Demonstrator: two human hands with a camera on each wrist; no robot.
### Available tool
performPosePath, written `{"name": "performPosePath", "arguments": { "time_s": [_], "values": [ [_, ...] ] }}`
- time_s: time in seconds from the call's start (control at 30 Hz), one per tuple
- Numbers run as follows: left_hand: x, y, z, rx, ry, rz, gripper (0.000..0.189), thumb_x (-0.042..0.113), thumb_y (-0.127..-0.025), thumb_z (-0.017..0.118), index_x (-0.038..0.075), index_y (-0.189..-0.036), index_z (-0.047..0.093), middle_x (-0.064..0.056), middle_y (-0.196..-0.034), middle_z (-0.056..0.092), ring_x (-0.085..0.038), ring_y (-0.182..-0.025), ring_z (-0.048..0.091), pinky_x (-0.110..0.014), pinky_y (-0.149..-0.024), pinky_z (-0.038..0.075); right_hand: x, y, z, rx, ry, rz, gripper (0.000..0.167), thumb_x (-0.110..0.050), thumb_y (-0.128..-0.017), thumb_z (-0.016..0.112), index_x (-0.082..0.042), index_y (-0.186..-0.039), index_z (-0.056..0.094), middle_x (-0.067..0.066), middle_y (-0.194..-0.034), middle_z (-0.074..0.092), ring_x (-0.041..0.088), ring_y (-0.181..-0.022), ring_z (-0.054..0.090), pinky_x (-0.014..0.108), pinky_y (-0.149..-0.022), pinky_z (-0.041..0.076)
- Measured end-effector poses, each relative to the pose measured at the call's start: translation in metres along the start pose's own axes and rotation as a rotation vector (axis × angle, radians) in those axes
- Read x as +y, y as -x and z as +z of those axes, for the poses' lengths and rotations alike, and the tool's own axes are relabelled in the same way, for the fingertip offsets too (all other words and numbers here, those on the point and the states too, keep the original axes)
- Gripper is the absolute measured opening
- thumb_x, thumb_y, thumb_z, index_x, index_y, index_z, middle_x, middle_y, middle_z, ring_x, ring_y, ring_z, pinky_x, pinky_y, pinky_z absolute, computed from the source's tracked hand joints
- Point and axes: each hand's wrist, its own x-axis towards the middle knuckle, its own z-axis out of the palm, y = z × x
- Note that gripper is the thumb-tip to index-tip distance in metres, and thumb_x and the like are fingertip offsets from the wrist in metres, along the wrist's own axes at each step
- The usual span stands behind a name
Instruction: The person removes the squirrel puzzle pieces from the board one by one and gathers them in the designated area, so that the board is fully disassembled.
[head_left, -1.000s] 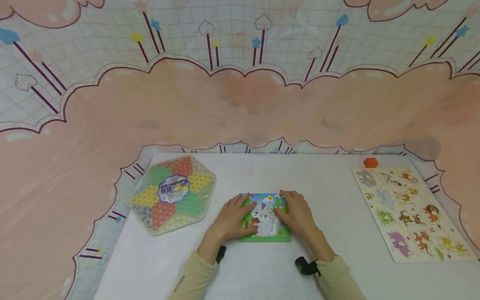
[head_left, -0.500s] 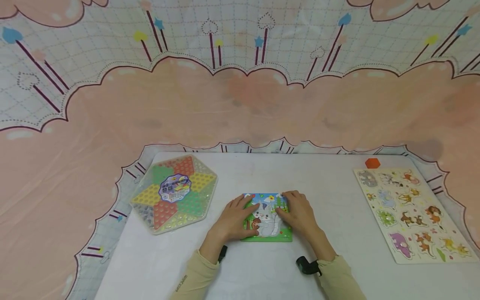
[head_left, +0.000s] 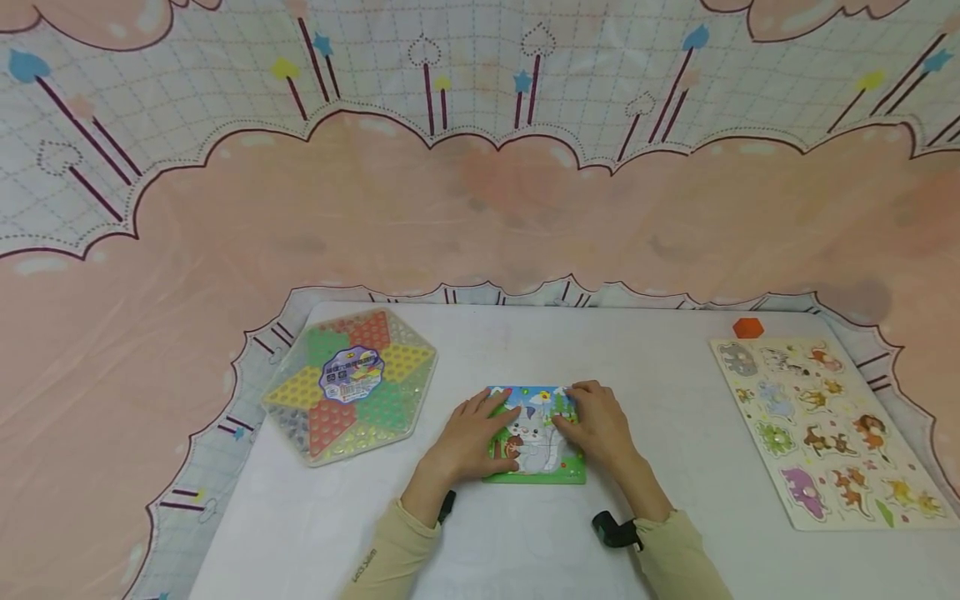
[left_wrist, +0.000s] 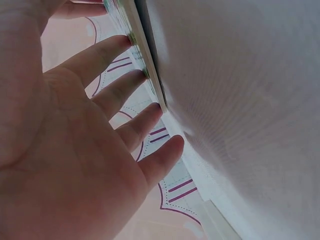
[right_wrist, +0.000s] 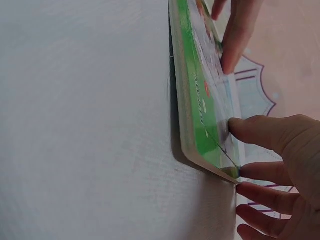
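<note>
A small square jigsaw puzzle [head_left: 536, 454] with a grey-and-white cartoon animal on a green and blue scene lies on the white table, between both hands. My left hand [head_left: 467, 437] rests on its left side, fingers spread and fairly straight, with thumb and fingertips over the picture. In the left wrist view, several fingertips touch the edge of the puzzle board [left_wrist: 146, 55]. My right hand [head_left: 600, 425] is at the upper right corner. The right wrist view has its thumb [right_wrist: 255, 131] on the picture and its other fingers along the puzzle's side [right_wrist: 200, 130].
On the left lies a hexagonal star-patterned game board [head_left: 390, 408] in clear packaging. An animal peg puzzle board [head_left: 817, 500] lies on the right, with an orange hexagonal piece [head_left: 747, 327] behind it. A patterned cloth [head_left: 480, 217] hangs behind the white table [head_left: 525, 550].
The head view has shifted slightly, so everything appears a little further right. Both hands stay in place on the jigsaw puzzle, which has not visibly moved on the table.
</note>
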Motion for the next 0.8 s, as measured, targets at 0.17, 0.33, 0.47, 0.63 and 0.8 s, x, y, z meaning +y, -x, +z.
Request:
{"name": "performPosePath", "arguments": {
  "time_s": [0.17, 0.33, 0.47, 0.63, 0.8],
  "values": [
    [0.001, -0.001, 0.000, -0.004, -0.010, -0.003, 0.075, 0.045, -0.081, 0.079, 0.013, -0.144, 0.053, -0.012, -0.156, 0.036, -0.041, -0.144, 0.026, -0.058, -0.110, 0.029, 0.000, -0.002, -0.003, -0.013, -0.022, 0.006, 0.046, -0.024, -0.080, 0.081, 0.006, -0.114, 0.068, 0.023, -0.119, 0.060, 0.041, -0.112, 0.055, 0.053, -0.093, 0.048],
    [0.002, -0.002, -0.001, -0.012, -0.028, -0.005, 0.076, 0.045, -0.081, 0.079, 0.012, -0.144, 0.053, -0.012, -0.155, 0.037, -0.041, -0.143, 0.027, -0.058, -0.110, 0.029, -0.001, -0.004, -0.004, -0.019, -0.050, 0.032, 0.046, -0.023, -0.079, 0.083, 0.006, -0.111, 0.068, 0.024, -0.119, 0.060, 0.040, -0.112, 0.055, 0.053, -0.091, 0.049],
    [0.005, -0.002, -0.003, -0.032, -0.042, -0.022, 0.074, 0.045, -0.082, 0.077, 0.014, -0.145, 0.052, -0.012, -0.155, 0.037, -0.041, -0.144, 0.026, -0.058, -0.111, 0.028, -0.002, -0.004, -0.005, -0.030, -0.069, 0.055, 0.047, -0.023, -0.079, 0.082, 0.006, -0.112, 0.067, 0.024, -0.120, 0.058, 0.040, -0.113, 0.054, 0.054, -0.092, 0.048],
    [0.012, -0.002, -0.003, -0.048, -0.046, -0.053, 0.072, 0.043, -0.082, 0.075, 0.019, -0.145, 0.052, -0.012, -0.156, 0.036, -0.042, -0.143, 0.026, -0.059, -0.110, 0.028, -0.002, -0.003, -0.005, -0.023, -0.073, 0.058, 0.048, -0.024, -0.078, 0.083, 0.005, -0.112, 0.065, 0.024, -0.119, 0.057, 0.040, -0.111, 0.053, 0.053, -0.092, 0.048],
    [0.015, -0.004, -0.001, -0.063, -0.066, -0.087, 0.074, 0.047, -0.081, 0.074, 0.022, -0.147, 0.050, -0.011, -0.157, 0.033, -0.041, -0.145, 0.023, -0.057, -0.111, 0.028, -0.002, -0.003, -0.004, 0.038, -0.092, 0.028, 0.043, -0.020, -0.076, 0.083, 0.002, -0.108, 0.065, 0.016, -0.104, 0.062, 0.033, -0.098, 0.056, 0.047, -0.083, 0.050]
  ]
}}
